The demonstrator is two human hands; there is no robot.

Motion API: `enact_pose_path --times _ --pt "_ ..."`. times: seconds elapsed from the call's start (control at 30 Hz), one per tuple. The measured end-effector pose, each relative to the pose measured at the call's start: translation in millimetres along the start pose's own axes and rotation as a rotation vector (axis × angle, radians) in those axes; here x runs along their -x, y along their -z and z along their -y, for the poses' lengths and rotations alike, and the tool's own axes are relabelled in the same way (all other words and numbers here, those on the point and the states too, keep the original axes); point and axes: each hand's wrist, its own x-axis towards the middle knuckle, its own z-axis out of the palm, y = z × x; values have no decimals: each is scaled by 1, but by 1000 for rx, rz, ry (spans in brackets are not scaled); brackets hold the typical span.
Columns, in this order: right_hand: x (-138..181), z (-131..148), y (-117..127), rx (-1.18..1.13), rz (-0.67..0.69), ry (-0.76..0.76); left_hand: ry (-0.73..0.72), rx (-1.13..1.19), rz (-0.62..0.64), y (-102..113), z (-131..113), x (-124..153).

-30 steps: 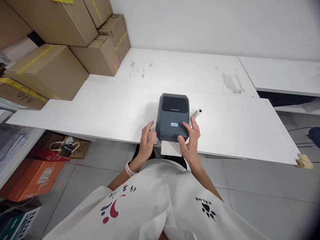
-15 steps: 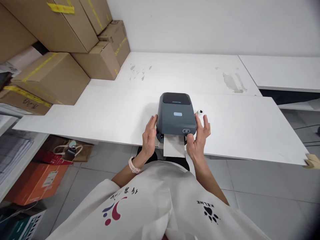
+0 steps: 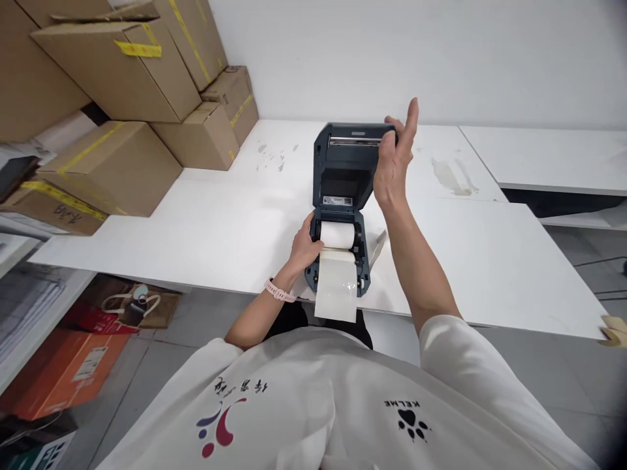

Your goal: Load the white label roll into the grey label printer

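A dark grey label printer (image 3: 365, 264) stands at the front edge of the white table, its lid (image 3: 321, 173) raised and tilted back. Inside lies a white label roll (image 3: 337, 235), from which a label strip (image 3: 336, 294) runs forward past the table edge. My left hand (image 3: 304, 248) grips the left side of the printer's base, thumb over the rim near the roll. At the lid's upper right edge is my right hand (image 3: 393, 156), thumb on the inner face and some fingers pointing up; part of them is hidden behind the lid.
Cardboard boxes (image 3: 117, 163) are stacked on the table's left end. A white scrap (image 3: 377, 248) lies right of the printer. The white table (image 3: 480, 261) has grey stains near the wall. An orange box (image 3: 73, 372) stands on the floor at left.
The printer's lid has swung from closed to raised, with my right hand moving up along with it. My left hand has shifted onto the base's rim. The roll inside now shows.
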Motion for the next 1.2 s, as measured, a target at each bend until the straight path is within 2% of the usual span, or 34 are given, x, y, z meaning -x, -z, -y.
enact_pose_path --times 0.1,0.17,0.23,0.3,0.4,0.47,0.57,0.63,0.7,0.77,0.83,0.9,0.97,1.03,1.1,1.2 --pt "-3 2 3 74 -8 7 18 46 5 -2 -2 1" --pt "9 16 12 116 -47 24 52 70 -1 -3 -2 2" --pt "29 31 21 110 -3 59 70 95 -10 -5 0 1" --pt "53 40 27 70 215 84 66 113 -20 -6 2 0" --pt "83 44 21 95 763 85 60 112 -34 -8 5 -2" --pt "94 46 10 218 1011 84 71 107 -43 -8 5 -2" --pt "95 48 -2 357 1082 64 108 126 -50 -9 3 -2" --pt "88 49 2 269 1108 18 138 141 -48 -9 1 -2" --pt "77 47 20 62 1144 -7 159 152 -41 -9 -1 -1" --pt "66 43 49 -158 1131 2 174 163 -30 -8 -3 1" --pt "56 34 81 -320 1044 -18 187 169 -13 -6 -5 3" --pt "50 18 108 -432 882 -113 192 162 1 -5 -7 5" --pt "47 -4 120 -514 657 -267 193 151 10 -4 -8 6" --pt "45 -33 114 -539 411 -421 192 146 13 -4 -7 6" --pt "42 -64 93 -516 199 -543 197 150 14 -4 -6 5" --pt "40 -106 49 -468 38 -695 201 160 3 -5 -3 4"
